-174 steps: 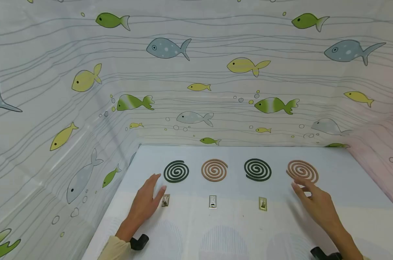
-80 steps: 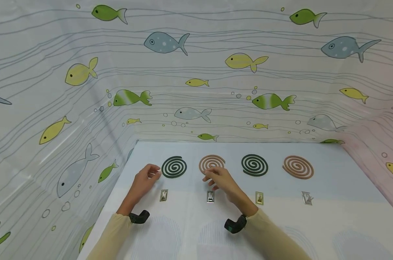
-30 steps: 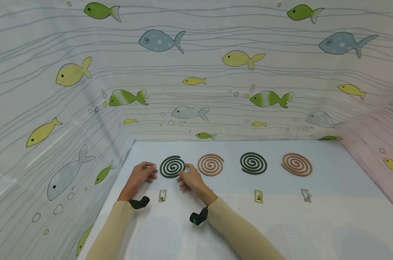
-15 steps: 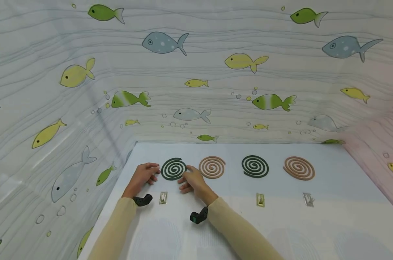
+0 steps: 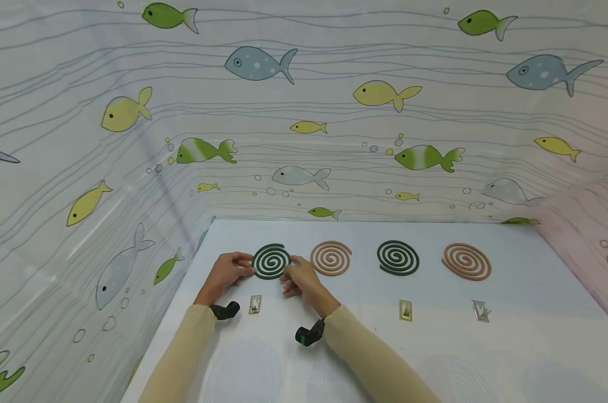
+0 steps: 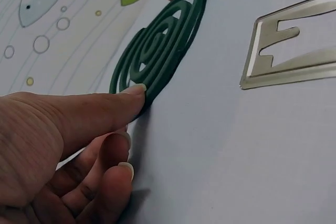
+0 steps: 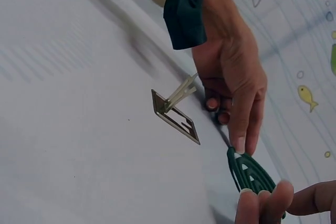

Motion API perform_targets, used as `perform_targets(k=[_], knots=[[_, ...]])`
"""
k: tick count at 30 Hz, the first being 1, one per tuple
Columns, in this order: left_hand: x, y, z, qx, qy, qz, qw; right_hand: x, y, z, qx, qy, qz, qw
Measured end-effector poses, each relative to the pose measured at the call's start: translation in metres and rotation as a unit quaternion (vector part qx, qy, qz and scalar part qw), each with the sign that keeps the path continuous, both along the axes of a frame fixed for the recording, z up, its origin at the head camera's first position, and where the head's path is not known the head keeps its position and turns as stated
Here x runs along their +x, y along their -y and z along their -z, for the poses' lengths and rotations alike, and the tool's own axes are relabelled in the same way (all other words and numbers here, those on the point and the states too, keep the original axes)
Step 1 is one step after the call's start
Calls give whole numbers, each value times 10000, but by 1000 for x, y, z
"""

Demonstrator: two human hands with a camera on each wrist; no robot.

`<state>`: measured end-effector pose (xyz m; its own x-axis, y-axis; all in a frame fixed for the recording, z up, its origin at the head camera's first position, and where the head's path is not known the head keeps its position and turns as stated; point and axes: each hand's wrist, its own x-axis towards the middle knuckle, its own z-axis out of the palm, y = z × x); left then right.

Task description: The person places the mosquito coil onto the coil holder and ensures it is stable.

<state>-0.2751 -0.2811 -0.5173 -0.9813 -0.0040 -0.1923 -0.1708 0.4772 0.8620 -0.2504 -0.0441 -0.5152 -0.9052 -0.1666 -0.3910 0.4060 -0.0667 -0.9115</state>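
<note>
Now left hand closer, pinching coil (dark green)

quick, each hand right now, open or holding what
Left hand: holding, pinching the left edge of the leftmost dark green coil.
Right hand: holding the same coil at its right edge.

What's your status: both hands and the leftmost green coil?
Left hand and right hand pinching green coil at opposite edges. Metal stand on near side, apart. Orange coil close beside right hand. Nothing seen blocking.
</note>
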Motion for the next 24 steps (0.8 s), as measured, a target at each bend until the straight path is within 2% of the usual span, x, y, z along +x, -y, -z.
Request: perform_targets(k=[4,10,13,19,24], knots=[[2,-2,0,-133,-60,-83,9999,1,0,-3,40,33,-13,10000],[3,-2,0,-65,-82,-94,9999,-1,-2,-1,62,-18,-234,9997],[4,-1,1,-6,-117,-42,9999,-1,-1,0,59,-82,-113,9999],[5,2,1,-33,-161,54,9999,1,3,1,280,-621,106,9976],[8,3,2,8,-181,98,9998,3,4,3,58,-801,261,9964]])
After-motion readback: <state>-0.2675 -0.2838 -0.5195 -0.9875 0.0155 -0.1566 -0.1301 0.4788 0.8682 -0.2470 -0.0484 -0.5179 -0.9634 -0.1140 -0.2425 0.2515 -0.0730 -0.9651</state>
